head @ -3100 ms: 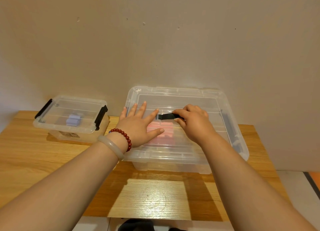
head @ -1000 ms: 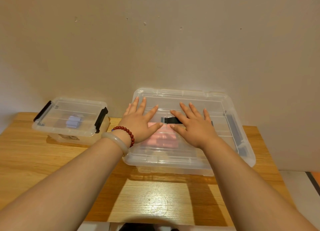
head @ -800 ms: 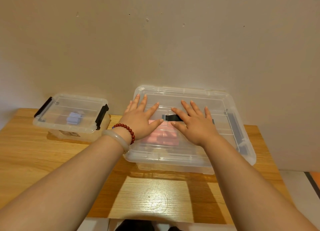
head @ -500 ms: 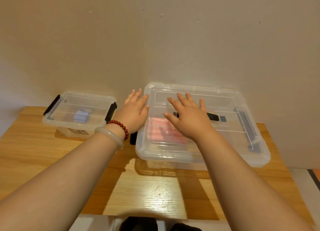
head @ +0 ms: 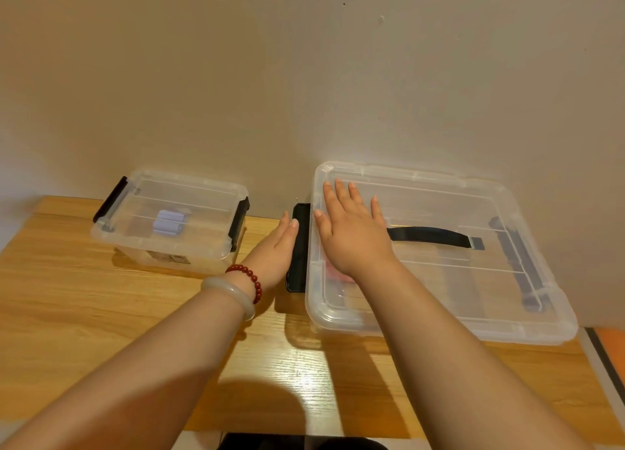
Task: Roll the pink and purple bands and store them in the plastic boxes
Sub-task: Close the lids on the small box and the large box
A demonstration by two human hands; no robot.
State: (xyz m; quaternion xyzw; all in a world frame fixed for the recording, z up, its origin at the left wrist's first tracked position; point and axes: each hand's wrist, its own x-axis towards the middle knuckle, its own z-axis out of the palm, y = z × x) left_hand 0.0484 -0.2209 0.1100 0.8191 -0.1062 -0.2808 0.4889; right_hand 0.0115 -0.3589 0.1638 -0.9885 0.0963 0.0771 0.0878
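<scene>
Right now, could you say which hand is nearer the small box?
Left: the left hand lies right of the small box; the right hand rests on the big box.

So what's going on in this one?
A person seems to be latching the large plastic box on the wooden table. The right hand lies flat on its lid, and the left hand rests against the black side latch. Pink bands show through the lid. The small box, lid on, holds a purple roll.
</scene>
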